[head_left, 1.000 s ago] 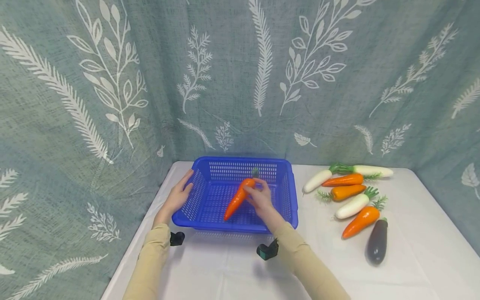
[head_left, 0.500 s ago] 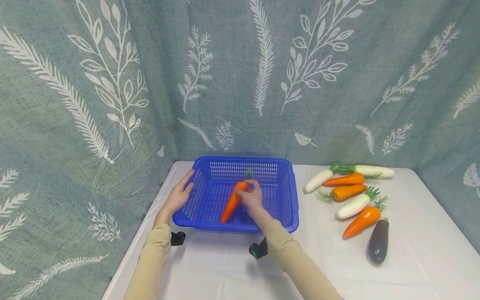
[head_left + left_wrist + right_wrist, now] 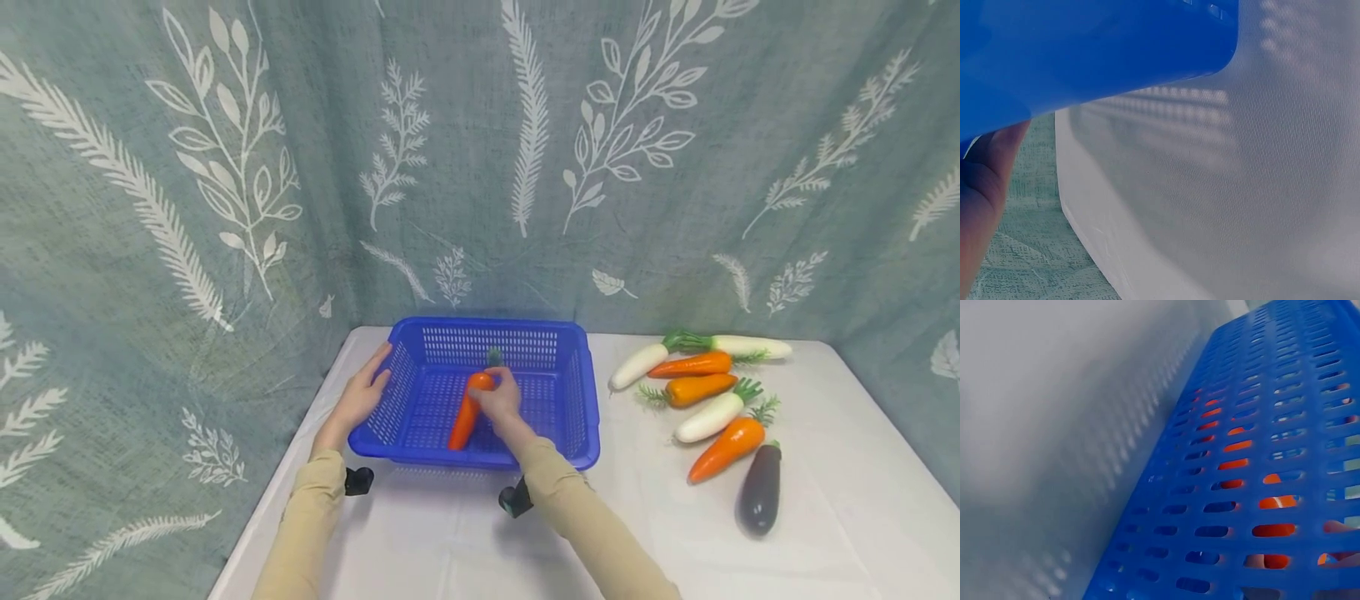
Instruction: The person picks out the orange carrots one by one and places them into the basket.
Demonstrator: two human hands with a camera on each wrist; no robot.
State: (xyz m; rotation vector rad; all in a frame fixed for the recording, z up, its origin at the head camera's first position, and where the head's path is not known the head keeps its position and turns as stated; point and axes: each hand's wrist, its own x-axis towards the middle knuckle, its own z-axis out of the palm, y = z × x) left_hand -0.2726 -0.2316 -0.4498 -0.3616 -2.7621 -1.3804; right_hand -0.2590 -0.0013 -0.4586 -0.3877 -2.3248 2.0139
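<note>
Orange carrot [image 3: 463,423] inside blue basket [image 3: 491,322], pinched in right grip [image 3: 501,402]; left grip [image 3: 360,400], unclosed, rests against basket's side. Apparent placing step; next move likely calls for release. More vegetables [image 3: 708,419] lie on tabletop [image 3: 450,533] to right.

A blue perforated basket [image 3: 487,323] stands upright, the left hand [image 3: 358,400] at its left end. Inside the basket, a glossy orange carrot [image 3: 465,421] slants, gripped near its thick end by the right hand [image 3: 502,400], tip toward the basket's near side
</note>
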